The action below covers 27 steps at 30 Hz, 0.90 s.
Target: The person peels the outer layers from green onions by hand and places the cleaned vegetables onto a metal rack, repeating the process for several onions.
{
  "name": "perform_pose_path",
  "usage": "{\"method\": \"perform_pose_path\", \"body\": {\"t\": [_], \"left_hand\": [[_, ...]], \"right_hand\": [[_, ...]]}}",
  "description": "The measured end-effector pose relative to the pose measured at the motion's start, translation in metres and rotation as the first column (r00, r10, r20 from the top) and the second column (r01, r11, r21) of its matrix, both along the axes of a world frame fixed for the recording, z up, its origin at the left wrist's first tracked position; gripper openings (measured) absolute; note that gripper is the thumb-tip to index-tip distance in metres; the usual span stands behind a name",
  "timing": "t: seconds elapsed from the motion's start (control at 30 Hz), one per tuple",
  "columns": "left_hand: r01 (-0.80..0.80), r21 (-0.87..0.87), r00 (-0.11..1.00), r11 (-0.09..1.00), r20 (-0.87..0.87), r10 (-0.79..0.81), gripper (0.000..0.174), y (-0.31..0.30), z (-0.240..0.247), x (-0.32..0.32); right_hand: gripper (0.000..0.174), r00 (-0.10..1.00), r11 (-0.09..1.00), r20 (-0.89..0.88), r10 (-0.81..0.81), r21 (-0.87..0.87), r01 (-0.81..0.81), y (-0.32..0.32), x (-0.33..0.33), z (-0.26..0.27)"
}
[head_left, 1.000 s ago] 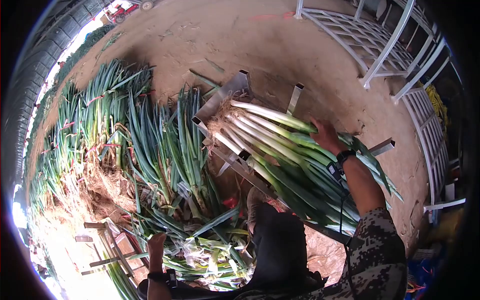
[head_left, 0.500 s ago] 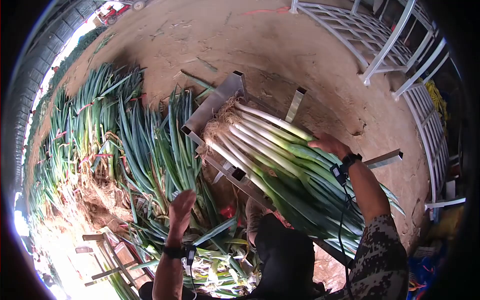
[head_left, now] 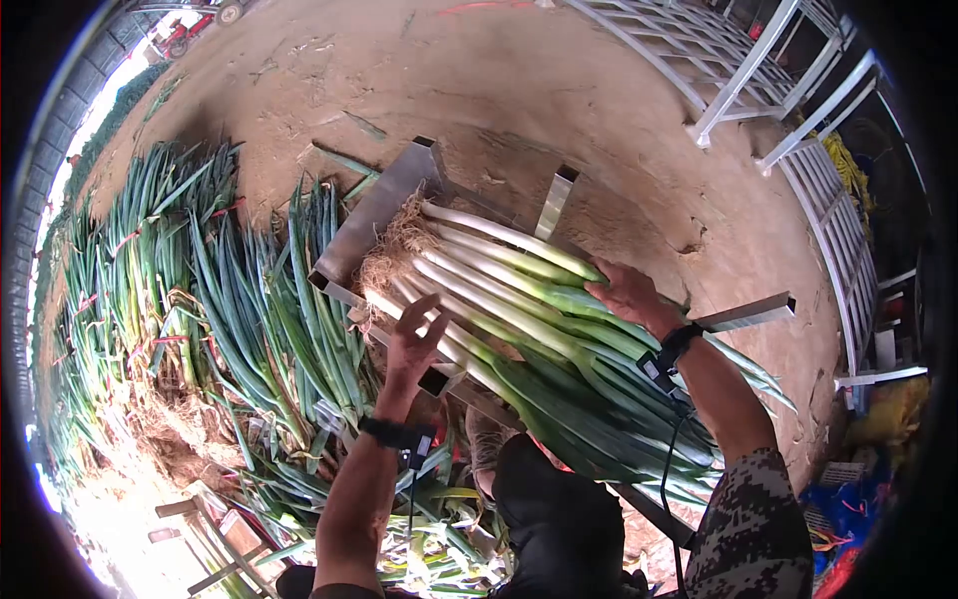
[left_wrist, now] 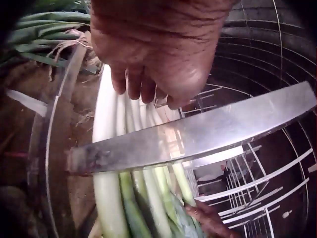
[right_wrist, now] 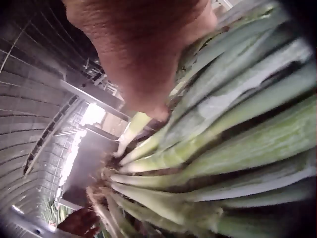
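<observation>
Leeks [head_left: 539,324] nr plate [head_left: 371,220] edge (floor [head_left: 519,100] beyond)

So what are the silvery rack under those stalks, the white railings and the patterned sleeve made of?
The rack looks like bare metal, perhaps stainless steel: smooth, with bright reflections in the left wrist view. The railings seem to be white-painted metal, judging by the slim, straight, evenly pale bars, though plastic coating is possible. The sleeve looks like cloth: matte, with blocky camouflage print.
</observation>
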<state>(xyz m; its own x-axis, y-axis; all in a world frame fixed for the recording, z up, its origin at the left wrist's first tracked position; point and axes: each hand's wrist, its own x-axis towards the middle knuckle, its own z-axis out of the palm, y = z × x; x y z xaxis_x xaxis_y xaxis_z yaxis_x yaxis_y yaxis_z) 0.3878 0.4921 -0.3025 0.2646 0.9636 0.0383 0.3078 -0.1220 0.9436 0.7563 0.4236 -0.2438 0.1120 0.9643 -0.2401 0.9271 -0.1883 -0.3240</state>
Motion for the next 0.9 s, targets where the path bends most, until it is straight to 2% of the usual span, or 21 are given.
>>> {"method": "perform_pose_path", "body": {"t": [0.03,0.07,0.13,0.17,0.23,0.33,0.4,0.47,0.53,0.6,0.67,0.73,0.83,0.9], "left_hand": [[-0.078,-0.068,0.975,0.995,0.205,0.09,0.033,-0.014,-0.002,-0.009],[-0.094,-0.075,0.974,0.993,0.201,0.107,0.032,-0.029,0.014,-0.02],[-0.144,-0.047,0.918,0.988,0.366,0.151,0.028,-0.052,-0.001,-0.046],[-0.155,-0.052,0.966,0.987,0.2,0.162,0.027,-0.064,0.002,-0.061],[-0.171,-0.061,0.978,0.983,-0.134,0.162,0.026,-0.09,0.008,-0.088],[-0.178,-0.205,0.983,0.962,-0.081,0.165,0.028,-0.128,-0.011,-0.117],[-0.168,-0.336,0.986,0.927,-0.063,0.156,0.033,-0.152,-0.019,-0.127],[-0.128,-0.415,0.991,0.901,-0.022,0.131,0.034,-0.176,-0.033,-0.14],[-0.126,-0.497,0.991,0.858,-0.023,0.132,0.032,-0.2,-0.026,-0.141],[-0.134,-0.539,0.991,0.832,-0.055,0.124,0.032,-0.219,-0.034,-0.148],[-0.126,-0.556,0.992,0.822,-0.081,0.097,0.032,-0.225,-0.037,-0.147],[-0.104,-0.566,0.993,0.818,-0.111,0.05,0.031,-0.23,-0.033,-0.149],[0.064,-0.282,0.987,0.957,-0.121,-0.102,0.03,-0.208,-0.046,-0.145],[-0.02,-0.292,0.981,0.956,-0.19,-0.037,0.028,-0.197,0.052,-0.099]], "right_hand": [[0.05,1.0,0.999,0.028,-0.007,0.045,0.005,-0.004,-0.001,0.005],[0.048,0.998,0.996,0.054,-0.011,0.09,0.006,-0.007,-0.002,0.014],[0.045,0.999,0.992,0.041,-0.019,0.125,0.013,-0.015,-0.008,0.043],[0.045,1.0,0.993,0.008,-0.025,0.117,0.024,-0.022,-0.009,0.066],[0.041,0.997,0.987,-0.061,-0.037,0.153,0.046,-0.044,-0.006,0.105],[0.039,0.952,0.989,-0.28,-0.125,0.044,0.143,-0.096,-0.004,0.184],[0.038,0.859,0.972,-0.462,-0.222,-0.032,0.234,-0.145,0.008,0.217],[0.042,0.804,0.953,-0.529,-0.271,-0.028,0.303,-0.209,0.021,0.253],[0.047,0.778,0.921,-0.534,-0.332,-0.007,0.389,-0.274,0.034,0.275],[0.049,0.819,0.858,-0.32,-0.476,0.037,0.512,-0.347,0.068,0.272],[0.048,0.779,0.768,-0.278,-0.561,0.177,0.616,-0.426,0.114,0.247],[0.046,0.849,0.803,-0.049,-0.525,0.303,0.514,-0.486,0.136,0.244],[0.044,0.689,0.592,-0.304,-0.658,0.357,0.723,-0.536,0.148,0.21],[0.043,0.667,0.595,-0.449,-0.594,0.312,0.74,-0.531,0.14,0.185]]}}
